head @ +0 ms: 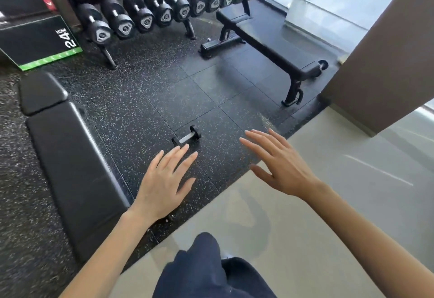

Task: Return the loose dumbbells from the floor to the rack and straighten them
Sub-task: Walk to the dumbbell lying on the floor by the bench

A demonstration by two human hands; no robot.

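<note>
We see one small dumbbell [186, 137] on the speckled rubber floor [152, 91]: short silver handle w/ black heads, lying at a slant, well apart from the rack [109, 56]. Left hand [164, 180] & right hand [279, 164] hover near it, fingers straight, holding nothing.

Left hand [162, 185] and right hand [279, 164] outstretched, palms down, fingers spread.

Flat bench [265, 37] on mat [164, 91], near far right corner. Adjustable bench [70, 157] along left edge. Box [35, 41] marked 24 at far left. Pillar [387, 63] off right edge.
</note>
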